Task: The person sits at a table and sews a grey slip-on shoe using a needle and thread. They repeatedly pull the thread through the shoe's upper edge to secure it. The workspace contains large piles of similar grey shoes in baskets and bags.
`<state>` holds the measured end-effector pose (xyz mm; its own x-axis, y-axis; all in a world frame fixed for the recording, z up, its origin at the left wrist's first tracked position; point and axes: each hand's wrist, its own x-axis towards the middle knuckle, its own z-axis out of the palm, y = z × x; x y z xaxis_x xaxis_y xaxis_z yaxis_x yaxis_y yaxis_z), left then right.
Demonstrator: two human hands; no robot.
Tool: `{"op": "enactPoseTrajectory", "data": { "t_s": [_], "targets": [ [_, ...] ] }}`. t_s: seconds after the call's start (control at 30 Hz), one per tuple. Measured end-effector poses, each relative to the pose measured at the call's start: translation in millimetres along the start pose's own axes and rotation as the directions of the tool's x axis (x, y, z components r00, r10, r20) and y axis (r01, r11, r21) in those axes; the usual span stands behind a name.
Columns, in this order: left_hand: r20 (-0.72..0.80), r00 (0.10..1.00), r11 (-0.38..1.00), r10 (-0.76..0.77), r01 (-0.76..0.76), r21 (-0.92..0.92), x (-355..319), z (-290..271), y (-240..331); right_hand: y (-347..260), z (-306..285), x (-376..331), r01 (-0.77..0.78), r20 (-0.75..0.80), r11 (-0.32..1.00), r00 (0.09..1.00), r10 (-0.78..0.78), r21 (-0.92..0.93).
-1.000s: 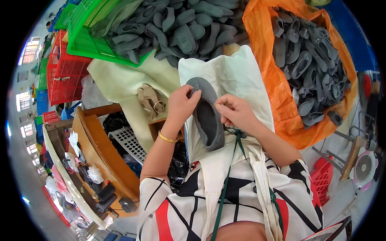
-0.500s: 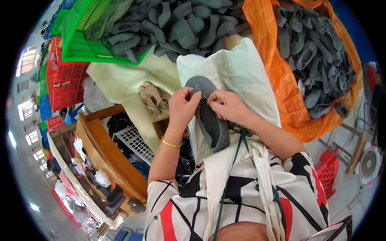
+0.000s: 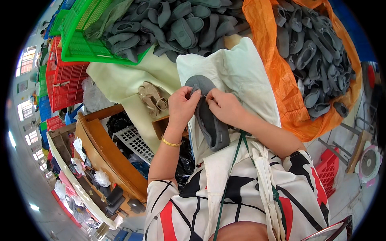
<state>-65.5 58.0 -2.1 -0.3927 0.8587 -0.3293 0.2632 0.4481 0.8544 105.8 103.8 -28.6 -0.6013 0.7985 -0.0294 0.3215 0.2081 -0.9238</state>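
**Both hands pinch a grey shoe upper**

Head view: the left hand (image 3: 183,107) and right hand (image 3: 225,106) pinch the top edge of a grey shoe upper (image 3: 209,118), fingertips pressed together, over a pale cloth (image 3: 237,72) beside the orange sack (image 3: 289,108).

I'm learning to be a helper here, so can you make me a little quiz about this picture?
1. True or false: both hands hold the same grey shoe upper.
2. What colour is the big bag full of grey pieces on the right? A) blue B) orange C) white
3. Fill in: the left hand wears a gold ____ on its wrist.

Key
1. True. The left hand and the right hand pinch its top edge with their fingers, over a pale cloth.
2. B, orange. The green crate holds another heap.
3. bracelet.
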Motion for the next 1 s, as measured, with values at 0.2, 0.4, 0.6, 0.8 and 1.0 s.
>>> {"op": "enactPoseTrajectory", "data": {
  "t_s": [0.2,0.4,0.6,0.8,1.0],
  "targets": [
    [0.031,0.995,0.993,-0.096,0.097,-0.068,6.2,-3.7,-4.3,9.1,16.4,-6.1,0.214,-0.063,0.931,0.968,-0.243,-0.297],
    [0.068,0.990,0.975,-0.120,0.131,-0.180,11.0,-4.5,-9.9,14.6,11.1,3.4,0.306,-0.037,0.906,0.943,-0.331,-0.293],
    [0.089,0.988,0.958,-0.125,0.143,-0.248,12.1,-2.6,-9.3,17.0,-3.0,7.8,0.305,0.071,0.901,0.952,-0.298,-0.308],
    [0.123,0.984,0.959,-0.131,0.157,-0.236,11.7,-6.2,-7.8,11.5,-10.7,12.5,0.255,0.126,0.935,0.965,-0.230,-0.248],
    [0.139,0.980,0.938,-0.146,0.182,-0.296,11.6,-6.2,-5.0,7.5,-6.0,11.2,0.200,0.089,0.960,0.979,-0.186,-0.198]
  ]
}}
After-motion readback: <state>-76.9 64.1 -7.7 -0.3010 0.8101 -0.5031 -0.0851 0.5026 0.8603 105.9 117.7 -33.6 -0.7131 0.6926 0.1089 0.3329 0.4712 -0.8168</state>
